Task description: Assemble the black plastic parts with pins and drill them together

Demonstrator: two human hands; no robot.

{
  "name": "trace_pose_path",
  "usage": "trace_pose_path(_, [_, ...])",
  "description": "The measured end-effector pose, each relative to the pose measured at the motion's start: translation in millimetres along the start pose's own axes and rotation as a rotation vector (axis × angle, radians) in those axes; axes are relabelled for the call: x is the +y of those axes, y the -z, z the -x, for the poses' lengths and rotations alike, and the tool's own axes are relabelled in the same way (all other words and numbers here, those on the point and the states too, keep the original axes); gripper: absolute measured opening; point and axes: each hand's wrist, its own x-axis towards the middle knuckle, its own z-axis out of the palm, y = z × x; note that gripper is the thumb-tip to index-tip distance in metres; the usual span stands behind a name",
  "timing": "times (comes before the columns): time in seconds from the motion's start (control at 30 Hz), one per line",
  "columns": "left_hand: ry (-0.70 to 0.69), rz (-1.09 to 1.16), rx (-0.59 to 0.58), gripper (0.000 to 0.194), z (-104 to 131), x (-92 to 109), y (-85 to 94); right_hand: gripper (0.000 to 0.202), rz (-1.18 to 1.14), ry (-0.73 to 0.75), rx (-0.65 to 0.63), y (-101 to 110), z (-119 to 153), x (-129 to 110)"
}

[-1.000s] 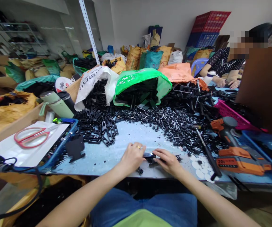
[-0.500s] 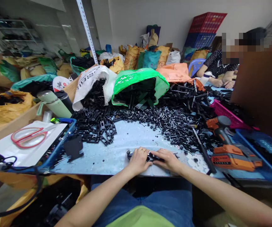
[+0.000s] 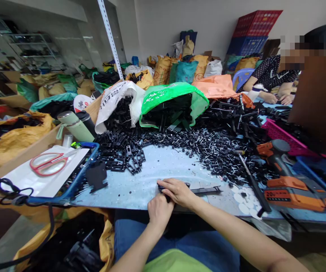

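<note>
At the table's front edge, a long black plastic part (image 3: 208,190) lies with its forked right end showing. My right hand (image 3: 178,193) is closed over its left portion, fingers bent around the dark end. My left hand (image 3: 160,210) is curled into a fist just below, against the right fingers at that same left end. Its fingers wrap the dark end, though most of the grip is hidden. Beyond my hands spreads a heap of small black-headed metal pins (image 3: 208,151). Slotted black plastic pieces (image 3: 123,155) are piled left of it.
Right of my hands lie a hammer (image 3: 253,185) and an orange-black cordless drill (image 3: 293,192). Red-handled scissors (image 3: 49,164) rest on white paper over a blue basket (image 3: 93,155) at left. A green bag (image 3: 174,90) of black parts stands behind. A co-worker (image 3: 273,79) sits far right.
My left hand has gone from lying on top of the part to a fist at its left end. My right hand has shifted left along it, uncovering its right end. The view has turned slightly left.
</note>
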Motion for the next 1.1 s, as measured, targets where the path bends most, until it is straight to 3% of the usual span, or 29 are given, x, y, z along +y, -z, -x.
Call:
trace_pose_path(0.4, [-0.131,-0.01,0.005,0.034,-1.6,-13.9,0.9,0.038,0.105,-0.101,-0.003,-0.5,-1.5,-13.8])
trace_pose_path(0.5, [-0.273,0.011,0.051,0.032,0.7,-23.0,2.6,0.042,0.157,-0.012,-0.004,12.1,18.4,-14.9])
trace_pose_path(0.57, [-0.469,0.006,0.155,0.03,-2.2,-26.0,5.0,0.049,0.258,0.016,0.041,21.9,45.1,-6.0])
trace_pose_path(0.63, [-0.7,-0.027,0.238,0.033,-11.3,-22.2,7.1,0.054,0.391,-0.078,0.123,29.5,75.0,10.7])
trace_pose_path(0.7, [-0.852,-0.081,0.213,0.046,-25.9,-12.2,8.4,0.047,0.485,-0.198,0.156,35.1,98.6,29.4])
trace_pose_path(0.8, [-0.86,-0.128,0.104,0.041,-47.3,2.9,12.8,0.041,0.498,-0.259,0.132,46.9,110.4,43.8])
trace_pose_path(0.9, [-0.855,-0.003,0.087,0.051,-48.5,6.6,25.9,0.044,0.299,-0.202,0.127,68.8,99.5,28.5])
trace_pose_path(1.0, [-0.924,0.384,0.113,0.065,-23.0,8.6,44.7,0.051,-0.165,-0.06,0.101,82.7,82.6,-7.9])
trace_pose_path(1.1, [-0.935,0.858,0.195,0.065,8.0,21.7,55.5,0.058,-0.537,0.002,0.215,61.0,63.0,-39.4])
